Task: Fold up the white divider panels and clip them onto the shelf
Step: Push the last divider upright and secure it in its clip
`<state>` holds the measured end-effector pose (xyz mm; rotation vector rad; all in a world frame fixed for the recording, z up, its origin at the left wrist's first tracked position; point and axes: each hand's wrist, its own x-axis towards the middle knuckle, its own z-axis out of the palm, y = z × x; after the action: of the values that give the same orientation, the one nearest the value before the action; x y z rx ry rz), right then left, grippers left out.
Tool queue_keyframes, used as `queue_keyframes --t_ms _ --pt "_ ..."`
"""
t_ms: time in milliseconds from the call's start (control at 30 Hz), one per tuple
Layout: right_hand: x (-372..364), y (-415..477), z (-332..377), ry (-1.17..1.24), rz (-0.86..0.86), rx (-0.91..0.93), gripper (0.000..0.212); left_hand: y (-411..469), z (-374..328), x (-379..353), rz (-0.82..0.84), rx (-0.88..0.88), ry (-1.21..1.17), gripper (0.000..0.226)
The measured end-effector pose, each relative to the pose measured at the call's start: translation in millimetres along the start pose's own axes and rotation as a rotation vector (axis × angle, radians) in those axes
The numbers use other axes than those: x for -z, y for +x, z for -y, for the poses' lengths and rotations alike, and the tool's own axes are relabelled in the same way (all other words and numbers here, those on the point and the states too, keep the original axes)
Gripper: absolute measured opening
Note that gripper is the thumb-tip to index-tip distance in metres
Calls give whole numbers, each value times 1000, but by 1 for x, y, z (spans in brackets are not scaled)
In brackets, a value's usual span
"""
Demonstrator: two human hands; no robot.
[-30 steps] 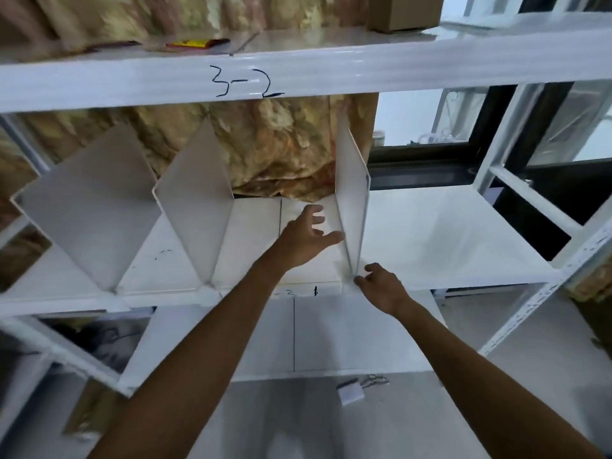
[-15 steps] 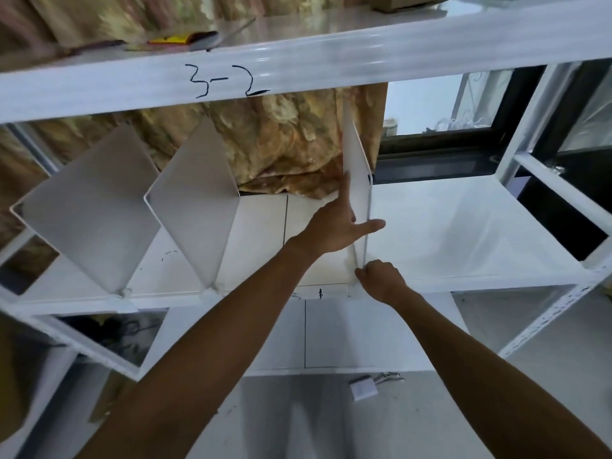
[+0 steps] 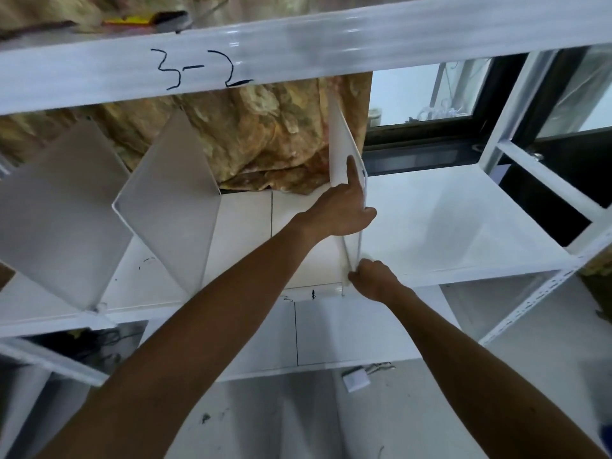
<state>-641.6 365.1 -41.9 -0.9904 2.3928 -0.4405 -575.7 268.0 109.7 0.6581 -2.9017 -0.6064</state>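
- Left hand [image 3: 341,210] grips the right panel [image 3: 342,150]: index finger [image 3: 351,170] straight up along its left face, thumb [image 3: 369,214] hooked round the front edge.
- Right hand [image 3: 374,279] is low, at the panel's bottom front corner, right on the front lip of the shelf [image 3: 463,226]. Fingers are curled and touch that corner, but I can't tell whether they pinch the panel, a clip or nothing.
- Right panel stands near upright on the shelf, top leaning slightly left, thin front edge toward me.
- Middle panel [image 3: 172,200] stands on the same shelf well to the left, tilted, its foot at the front lip.
- Left panel [image 3: 56,210] sits further left, also tilted, with a small white clip [image 3: 99,306] at its base (blurred, not sure).
- Shelf right of my hands is bare white.
- Top beam [image 3: 364,38] runs overhead with "3-2" [image 3: 202,69] in black marker.
- Brown-gold patterned cloth [image 3: 265,137] hangs behind the panels; a dark-framed window [image 3: 427,91] is to its right.
- Lower shelf [image 3: 357,329] lies under my forearms — a black seam line across it.
- Small white tag [image 3: 356,381] lies below its front edge, wire bit beside it.
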Motion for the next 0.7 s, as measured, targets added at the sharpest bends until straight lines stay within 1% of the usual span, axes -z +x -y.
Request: queue_keyframes --t_ms 200,433,567,700 --pt "-4 4 -2 45 -26 13 31 0 3 4 21 -27 5 100" --pt "-13 9 -4 -82 -106 53 26 -1 12 7 9 -39 20 98" --pt "-16 11 -5 -98 -128 75 26 -2 14 8 -23 -54 23 97" --pt "-18 9 -3 -103 -157 67 24 -4 14 10 -55 -65 83 100"
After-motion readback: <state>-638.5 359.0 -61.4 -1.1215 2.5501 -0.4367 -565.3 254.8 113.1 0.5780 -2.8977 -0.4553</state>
